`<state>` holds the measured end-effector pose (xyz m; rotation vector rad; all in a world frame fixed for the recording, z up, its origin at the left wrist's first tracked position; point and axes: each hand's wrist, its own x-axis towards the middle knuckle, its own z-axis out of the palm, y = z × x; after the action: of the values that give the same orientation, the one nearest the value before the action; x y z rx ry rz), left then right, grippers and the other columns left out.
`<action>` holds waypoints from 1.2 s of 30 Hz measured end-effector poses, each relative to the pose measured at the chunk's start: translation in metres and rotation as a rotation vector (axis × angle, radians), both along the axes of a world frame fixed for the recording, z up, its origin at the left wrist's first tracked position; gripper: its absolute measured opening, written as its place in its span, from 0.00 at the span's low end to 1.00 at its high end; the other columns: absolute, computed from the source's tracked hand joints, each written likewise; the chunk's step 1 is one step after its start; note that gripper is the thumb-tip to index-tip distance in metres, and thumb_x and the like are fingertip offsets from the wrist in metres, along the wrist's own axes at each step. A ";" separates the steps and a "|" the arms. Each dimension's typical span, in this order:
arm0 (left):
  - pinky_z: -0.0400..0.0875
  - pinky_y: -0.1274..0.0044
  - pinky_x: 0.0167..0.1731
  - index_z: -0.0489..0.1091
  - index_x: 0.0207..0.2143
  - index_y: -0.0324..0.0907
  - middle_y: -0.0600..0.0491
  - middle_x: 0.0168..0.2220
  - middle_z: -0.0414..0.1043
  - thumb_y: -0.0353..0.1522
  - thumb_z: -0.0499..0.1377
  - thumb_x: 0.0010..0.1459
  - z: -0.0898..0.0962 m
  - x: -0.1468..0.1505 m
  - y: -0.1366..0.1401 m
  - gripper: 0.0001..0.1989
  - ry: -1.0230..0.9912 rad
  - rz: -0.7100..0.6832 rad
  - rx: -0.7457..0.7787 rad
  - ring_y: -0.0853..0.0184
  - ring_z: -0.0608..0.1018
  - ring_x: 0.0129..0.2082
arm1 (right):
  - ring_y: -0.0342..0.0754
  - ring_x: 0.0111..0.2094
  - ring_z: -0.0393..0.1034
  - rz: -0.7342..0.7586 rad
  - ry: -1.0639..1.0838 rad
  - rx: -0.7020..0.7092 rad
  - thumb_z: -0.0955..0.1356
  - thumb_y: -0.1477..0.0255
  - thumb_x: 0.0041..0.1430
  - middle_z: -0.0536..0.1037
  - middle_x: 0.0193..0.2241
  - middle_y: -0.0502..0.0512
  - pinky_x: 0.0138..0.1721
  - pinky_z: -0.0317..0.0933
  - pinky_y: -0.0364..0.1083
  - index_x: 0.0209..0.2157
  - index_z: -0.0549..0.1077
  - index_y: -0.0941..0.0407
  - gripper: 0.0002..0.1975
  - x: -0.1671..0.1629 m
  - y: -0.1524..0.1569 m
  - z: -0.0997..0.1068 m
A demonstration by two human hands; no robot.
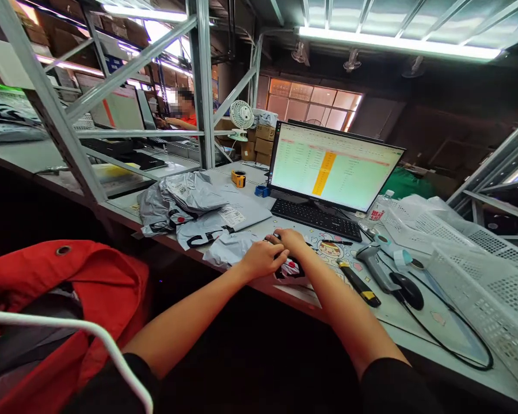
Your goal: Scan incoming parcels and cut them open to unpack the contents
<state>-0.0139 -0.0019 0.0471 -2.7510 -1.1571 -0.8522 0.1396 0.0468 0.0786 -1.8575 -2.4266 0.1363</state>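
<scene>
Our left hand (264, 258) and right hand (290, 241) meet, though we can't tell their grip; we'd best brace the grey poly mailer (229, 249) flat.

The bags (250, 210) in the middle look like thin grey plastic, crinkly and a bit shiny. The label (233, 215) on one looks like smooth white paper. The keyboard (313, 218), right of the middle, is dull black plastic. The pole (205, 86) at the upper left looks like smooth, shiny metal. At the lower left, the red cloth (107, 276) is soft and dull, and its ring (63, 250) looks like metal.
</scene>
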 end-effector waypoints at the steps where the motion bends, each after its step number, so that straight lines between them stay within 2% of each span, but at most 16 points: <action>1: 0.65 0.72 0.30 0.74 0.31 0.41 0.48 0.26 0.76 0.40 0.49 0.73 -0.002 -0.001 -0.005 0.21 -0.013 -0.007 0.025 0.60 0.79 0.28 | 0.60 0.52 0.77 -0.017 0.003 0.002 0.58 0.47 0.74 0.82 0.51 0.64 0.51 0.66 0.52 0.52 0.80 0.53 0.30 0.000 0.002 0.000; 3: 0.65 0.72 0.30 0.73 0.31 0.41 0.49 0.24 0.74 0.39 0.49 0.73 -0.007 -0.006 -0.022 0.21 -0.035 -0.050 0.081 0.61 0.78 0.26 | 0.60 0.53 0.76 -0.047 0.009 0.008 0.55 0.46 0.74 0.81 0.52 0.66 0.52 0.65 0.51 0.52 0.80 0.54 0.34 0.000 0.005 -0.002; 6: 0.67 0.71 0.32 0.73 0.34 0.39 0.48 0.26 0.75 0.39 0.49 0.73 -0.014 -0.021 -0.065 0.19 -0.084 -0.104 0.105 0.60 0.78 0.28 | 0.60 0.55 0.74 -0.091 0.016 0.016 0.51 0.46 0.75 0.80 0.54 0.68 0.52 0.63 0.50 0.55 0.79 0.56 0.38 0.000 0.010 -0.007; 8: 0.69 0.71 0.34 0.74 0.39 0.39 0.47 0.30 0.76 0.40 0.50 0.73 -0.023 -0.030 -0.096 0.17 -0.155 -0.072 0.012 0.59 0.79 0.30 | 0.60 0.55 0.74 -0.124 0.023 0.023 0.51 0.46 0.75 0.80 0.53 0.68 0.52 0.62 0.50 0.54 0.80 0.56 0.37 -0.002 0.012 -0.010; 11: 0.71 0.70 0.37 0.74 0.47 0.40 0.46 0.37 0.79 0.41 0.54 0.71 -0.050 -0.033 -0.128 0.15 -0.401 0.053 -0.283 0.58 0.81 0.36 | 0.59 0.53 0.75 -0.159 0.040 0.021 0.54 0.48 0.76 0.81 0.52 0.67 0.50 0.62 0.49 0.51 0.81 0.55 0.33 -0.003 0.015 -0.012; 13: 0.72 0.70 0.41 0.75 0.44 0.41 0.47 0.37 0.80 0.43 0.59 0.67 -0.077 -0.026 -0.132 0.15 -0.741 0.128 -0.556 0.58 0.81 0.37 | 0.60 0.53 0.75 -0.178 0.048 0.015 0.56 0.49 0.76 0.81 0.52 0.68 0.48 0.62 0.49 0.50 0.82 0.56 0.32 -0.004 0.015 -0.011; 15: 0.74 0.70 0.43 0.73 0.38 0.40 0.47 0.34 0.79 0.48 0.65 0.60 -0.101 -0.019 -0.125 0.19 -1.147 0.170 -0.800 0.58 0.82 0.37 | 0.59 0.53 0.75 -0.194 0.049 0.022 0.57 0.50 0.76 0.81 0.52 0.68 0.46 0.62 0.48 0.50 0.81 0.57 0.31 -0.005 0.012 -0.007; 17: 0.76 0.67 0.44 0.71 0.40 0.40 0.44 0.37 0.80 0.56 0.63 0.57 -0.114 -0.017 -0.112 0.28 -1.338 0.163 -0.896 0.56 0.83 0.38 | 0.58 0.51 0.75 -0.189 0.042 0.034 0.57 0.52 0.77 0.81 0.51 0.68 0.44 0.60 0.47 0.49 0.81 0.59 0.30 -0.009 0.002 -0.002; 19: 0.78 0.63 0.44 0.70 0.46 0.40 0.41 0.42 0.80 0.63 0.59 0.56 -0.113 -0.027 -0.103 0.37 -1.474 0.115 -0.988 0.54 0.83 0.40 | 0.55 0.48 0.76 -0.143 0.039 0.033 0.57 0.55 0.78 0.82 0.48 0.67 0.40 0.59 0.46 0.45 0.81 0.59 0.28 -0.017 -0.021 0.004; 22: 0.78 0.61 0.45 0.70 0.54 0.41 0.40 0.47 0.79 0.68 0.58 0.52 -0.095 -0.059 -0.107 0.45 -1.656 -0.084 -1.200 0.51 0.83 0.44 | 0.52 0.39 0.75 0.008 0.081 0.077 0.58 0.56 0.78 0.83 0.39 0.62 0.36 0.56 0.47 0.37 0.81 0.57 0.28 -0.039 -0.076 0.008; 25: 0.76 0.64 0.48 0.74 0.52 0.39 0.41 0.45 0.80 0.62 0.70 0.45 -0.079 -0.091 -0.128 0.44 -1.483 -0.249 -1.318 0.50 0.82 0.46 | 0.49 0.38 0.74 0.168 0.152 0.202 0.59 0.60 0.78 0.82 0.37 0.57 0.38 0.56 0.46 0.33 0.78 0.55 0.24 -0.061 -0.136 0.007; 27: 0.75 0.65 0.49 0.76 0.49 0.36 0.40 0.45 0.80 0.55 0.76 0.43 -0.073 -0.104 -0.147 0.40 -1.262 -0.260 -1.337 0.50 0.81 0.46 | 0.49 0.38 0.73 0.214 0.191 0.227 0.60 0.62 0.78 0.81 0.36 0.56 0.39 0.57 0.46 0.33 0.77 0.54 0.22 -0.067 -0.164 0.005; 29: 0.74 0.63 0.51 0.76 0.50 0.35 0.39 0.49 0.79 0.53 0.75 0.45 -0.071 -0.110 -0.167 0.39 -1.071 -0.252 -1.308 0.49 0.80 0.48 | 0.50 0.36 0.73 0.194 0.215 0.184 0.60 0.63 0.77 0.80 0.33 0.56 0.38 0.57 0.46 0.31 0.75 0.54 0.22 -0.061 -0.180 -0.001; 31: 0.73 0.61 0.54 0.72 0.57 0.35 0.38 0.54 0.76 0.52 0.74 0.48 -0.070 -0.111 -0.187 0.42 -0.985 -0.228 -1.237 0.47 0.78 0.52 | 0.51 0.33 0.74 0.109 0.214 0.121 0.60 0.64 0.76 0.80 0.30 0.56 0.35 0.57 0.47 0.30 0.75 0.53 0.21 -0.040 -0.189 -0.010; 33: 0.72 0.59 0.57 0.63 0.66 0.38 0.37 0.59 0.72 0.49 0.75 0.48 -0.070 -0.112 -0.206 0.49 -1.004 -0.225 -1.161 0.46 0.76 0.57 | 0.53 0.31 0.75 -0.037 0.193 0.110 0.59 0.63 0.76 0.81 0.28 0.58 0.33 0.58 0.48 0.30 0.76 0.53 0.22 -0.008 -0.197 -0.019; 36: 0.71 0.59 0.58 0.47 0.74 0.45 0.38 0.61 0.71 0.44 0.75 0.50 -0.067 -0.122 -0.228 0.57 -1.130 -0.362 -1.161 0.47 0.75 0.59 | 0.53 0.33 0.76 -0.263 0.153 0.233 0.60 0.61 0.76 0.81 0.32 0.60 0.33 0.63 0.48 0.34 0.78 0.53 0.21 0.042 -0.212 -0.021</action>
<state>-0.1356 -0.2300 -0.0201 -3.3267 -1.6332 -2.7683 0.1820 -0.1648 0.0575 -1.9563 -1.9841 -0.0210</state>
